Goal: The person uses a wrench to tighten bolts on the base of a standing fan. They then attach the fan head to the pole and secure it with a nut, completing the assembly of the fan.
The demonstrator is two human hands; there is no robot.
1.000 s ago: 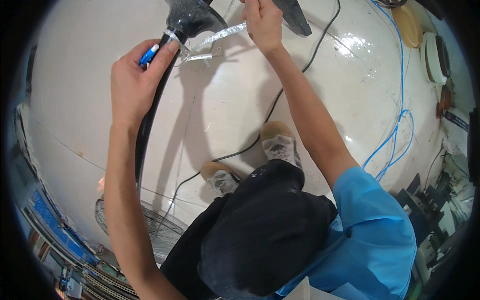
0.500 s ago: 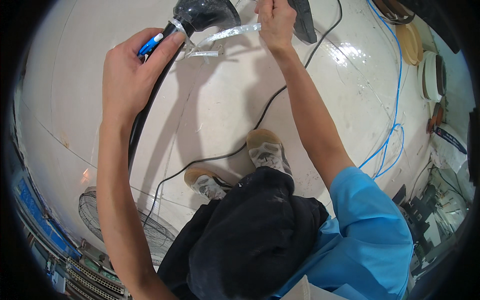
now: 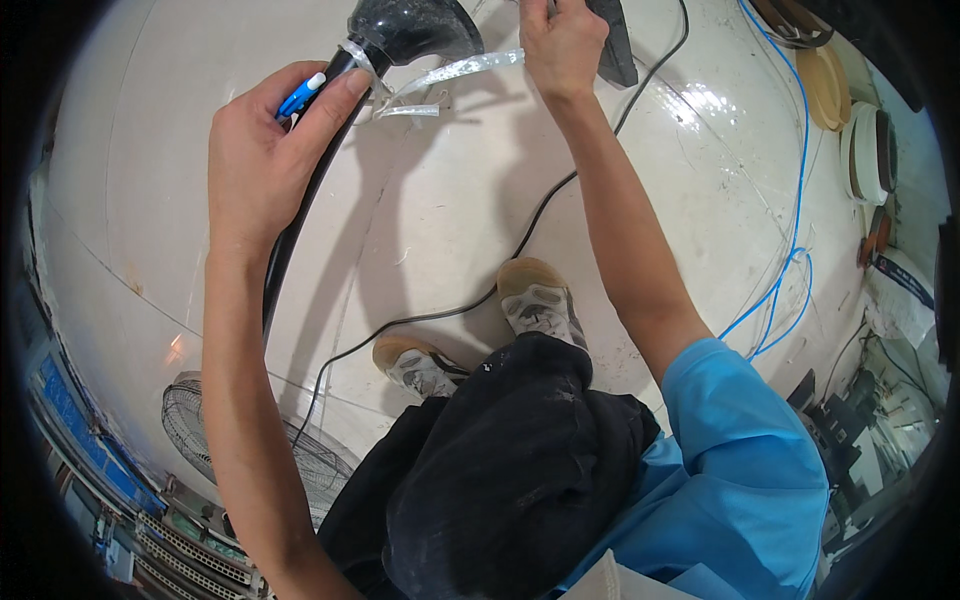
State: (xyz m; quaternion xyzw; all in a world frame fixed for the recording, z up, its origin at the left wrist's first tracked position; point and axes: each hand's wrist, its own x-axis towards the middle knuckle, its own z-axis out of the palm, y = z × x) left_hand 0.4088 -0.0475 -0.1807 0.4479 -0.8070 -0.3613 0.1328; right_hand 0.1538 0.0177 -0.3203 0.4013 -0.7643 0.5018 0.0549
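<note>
My left hand (image 3: 262, 160) is closed around a black pole (image 3: 305, 200), just below a glossy black rounded housing (image 3: 425, 28) at the top edge. A blue utensil with a white tip (image 3: 302, 95), pen-like, sticks out between its thumb and fingers. Shiny clear plastic tape (image 3: 450, 72) is wound round the pole near my thumb, and a loose short end of it hangs there. The longer length stretches across to my right hand (image 3: 565, 50), whose fingers are closed on its far end, partly cut off by the top edge.
A dark flat piece (image 3: 616, 45) stands beside my right hand. A black cable (image 3: 545, 205) crosses the tiled floor by my shoes. At lower left lies a round wire fan guard (image 3: 300, 455). Blue cable (image 3: 803, 130) and rolls of banding (image 3: 865, 152) are at right.
My right hand has shifted slightly to the right, with the tape still stretched. The left hand's grip on the pole looks the same.
</note>
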